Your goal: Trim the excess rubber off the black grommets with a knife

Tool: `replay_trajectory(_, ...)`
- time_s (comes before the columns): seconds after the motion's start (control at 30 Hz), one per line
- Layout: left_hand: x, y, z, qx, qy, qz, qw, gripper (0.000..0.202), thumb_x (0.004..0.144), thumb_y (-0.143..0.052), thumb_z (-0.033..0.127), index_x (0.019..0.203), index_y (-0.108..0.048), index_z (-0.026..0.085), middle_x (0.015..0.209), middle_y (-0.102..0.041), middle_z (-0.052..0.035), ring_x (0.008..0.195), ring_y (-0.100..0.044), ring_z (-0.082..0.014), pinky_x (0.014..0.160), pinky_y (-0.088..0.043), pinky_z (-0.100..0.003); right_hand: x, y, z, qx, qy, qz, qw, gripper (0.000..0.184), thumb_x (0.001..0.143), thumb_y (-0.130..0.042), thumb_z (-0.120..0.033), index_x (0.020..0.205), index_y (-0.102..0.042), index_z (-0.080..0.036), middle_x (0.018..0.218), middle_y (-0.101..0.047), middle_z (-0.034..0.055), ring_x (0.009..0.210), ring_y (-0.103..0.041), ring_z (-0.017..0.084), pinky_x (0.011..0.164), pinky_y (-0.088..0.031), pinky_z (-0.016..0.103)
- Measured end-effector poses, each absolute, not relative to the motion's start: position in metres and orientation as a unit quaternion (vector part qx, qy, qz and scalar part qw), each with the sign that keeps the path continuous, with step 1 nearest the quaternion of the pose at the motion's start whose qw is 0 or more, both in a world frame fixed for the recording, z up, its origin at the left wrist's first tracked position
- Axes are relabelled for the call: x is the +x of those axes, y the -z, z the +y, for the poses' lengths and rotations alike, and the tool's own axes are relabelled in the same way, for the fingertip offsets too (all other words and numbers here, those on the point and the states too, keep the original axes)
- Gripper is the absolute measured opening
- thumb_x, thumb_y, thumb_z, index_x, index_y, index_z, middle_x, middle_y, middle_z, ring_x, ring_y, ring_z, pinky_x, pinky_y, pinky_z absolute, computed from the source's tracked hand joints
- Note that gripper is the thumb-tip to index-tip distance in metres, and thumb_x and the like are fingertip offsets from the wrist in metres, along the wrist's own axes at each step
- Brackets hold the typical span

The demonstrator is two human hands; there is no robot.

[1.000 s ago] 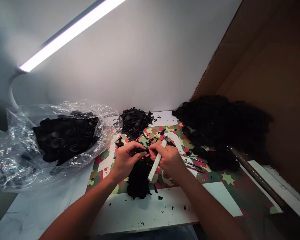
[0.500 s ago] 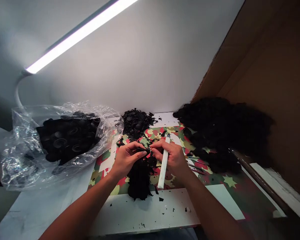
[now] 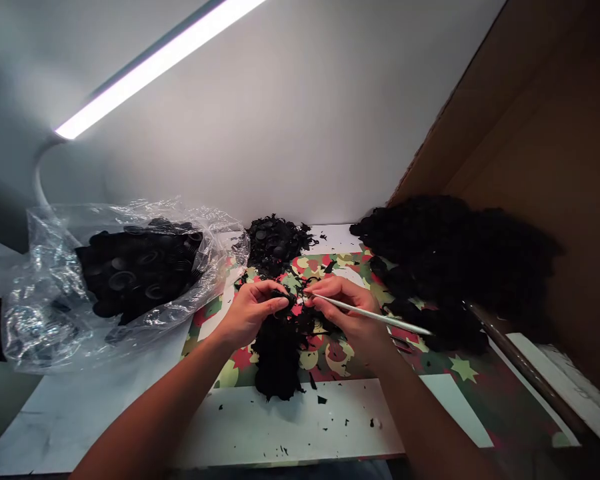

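Note:
Over the middle of the work surface, my left hand (image 3: pixel 247 312) pinches a small black rubbery piece (image 3: pixel 283 299) between thumb and fingers. Opposite it, a short gap away, my right hand (image 3: pixel 349 308) is closed around a slim white-handled tool (image 3: pixel 380 315). The tool lies across the hand, its rear end pointing right; I cannot make out its tip. Below my hands sits a heap of black pieces (image 3: pixel 279 367), with dark scraps scattered around it on the camouflage-patterned sheet (image 3: pixel 337 360).
A clear plastic bag (image 3: pixel 50 327) of black round parts (image 3: pixel 140 267) lies at left. A pile of black trimmings (image 3: pixel 275 243) stands at the back, and a large black heap (image 3: pixel 455 260) fills the right beside cardboard (image 3: pixel 540 133). A lit lamp (image 3: pixel 160 70) hangs above.
The white-handled tool has swung from pointing down toward me to lying nearly sideways, its rear end to the right. My right hand has moved slightly away from the black piece.

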State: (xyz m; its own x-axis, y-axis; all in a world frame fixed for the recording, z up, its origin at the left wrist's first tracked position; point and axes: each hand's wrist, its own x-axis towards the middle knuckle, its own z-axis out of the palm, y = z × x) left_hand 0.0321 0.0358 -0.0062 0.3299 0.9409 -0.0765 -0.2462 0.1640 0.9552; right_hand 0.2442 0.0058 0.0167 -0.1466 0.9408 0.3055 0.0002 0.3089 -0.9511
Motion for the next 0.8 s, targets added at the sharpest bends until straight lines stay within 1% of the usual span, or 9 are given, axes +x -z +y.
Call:
replay_trajectory(0.1,0.0305,0.0063,0.0364,0.484,-0.431,0.364,0.669,0.021,0.069,-0.086,0.03,0.078,-0.074,0.015,0.073,-0.067,-0.0023,0.066,-0.057,-0.0118,0.061,-0.046,-0.023,0.2463,-0.0226,0.0045,-0.383,-0.416,-0.66,0.494,0.015,0.09,-0.069,-0.028,0.078,-0.069,-0.02,0.107,-0.076,0.0077,0.099,-0.072,0.022,0.083,-0.058,0.035)
replay_trajectory(0.23,0.0306,0.0048,0.0359,0.499,-0.421,0.367,0.662,0.02,0.07,-0.086,0.03,0.078,-0.075,0.015,0.071,-0.068,-0.0014,0.063,-0.057,-0.0108,0.06,-0.045,-0.022,0.2465,-0.0259,0.0035,-0.397,-0.402,-0.685,0.461,0.013,0.091,-0.067,-0.026,0.079,-0.071,-0.02,0.099,-0.078,0.007,0.089,-0.073,0.022,0.076,-0.058,0.033)
replay_trajectory(0.33,0.0307,0.0045,0.0356,0.513,-0.418,0.37,0.652,0.021,0.07,-0.086,0.031,0.079,-0.075,0.015,0.072,-0.069,-0.0014,0.063,-0.058,-0.0113,0.06,-0.045,-0.022,0.2454,-0.025,0.0042,-0.4,-0.391,-0.691,0.457,0.013,0.09,-0.066,-0.024,0.08,-0.071,-0.02,0.097,-0.079,0.0062,0.085,-0.073,0.021,0.074,-0.057,0.032)
replay_trajectory(0.47,0.0304,0.0037,0.0351,0.525,-0.41,0.374,0.645,0.019,0.073,-0.084,0.03,0.081,-0.075,0.015,0.073,-0.069,-0.0007,0.063,-0.058,-0.0103,0.061,-0.046,-0.021,0.2457,-0.0238,0.0059,-0.404,-0.381,-0.702,0.446,0.013,0.09,-0.066,-0.023,0.079,-0.071,-0.021,0.096,-0.078,0.005,0.085,-0.073,0.02,0.074,-0.056,0.03)
replay_trajectory(0.63,0.0324,-0.0011,0.0329,0.526,-0.406,0.388,0.639,0.019,0.073,-0.083,0.03,0.081,-0.074,0.015,0.068,-0.068,0.0007,0.058,-0.056,-0.0092,0.057,-0.045,-0.02,0.2469,-0.0234,0.0061,-0.419,-0.363,-0.716,0.424,0.014,0.092,-0.064,-0.023,0.079,-0.07,-0.021,0.097,-0.077,0.0036,0.082,-0.073,0.018,0.071,-0.054,0.029)
replay_trajectory(0.8,0.035,0.0005,0.0312,0.524,-0.427,0.4,0.619,0.019,0.072,-0.084,0.031,0.08,-0.075,0.016,0.069,-0.068,0.0005,0.06,-0.057,-0.0103,0.059,-0.047,-0.021,0.2377,-0.0181,0.0006,-0.403,-0.295,-0.748,0.436,0.015,0.095,-0.059,-0.018,0.082,-0.065,-0.023,0.099,-0.075,0.0012,0.085,-0.07,0.016,0.076,-0.052,0.027)
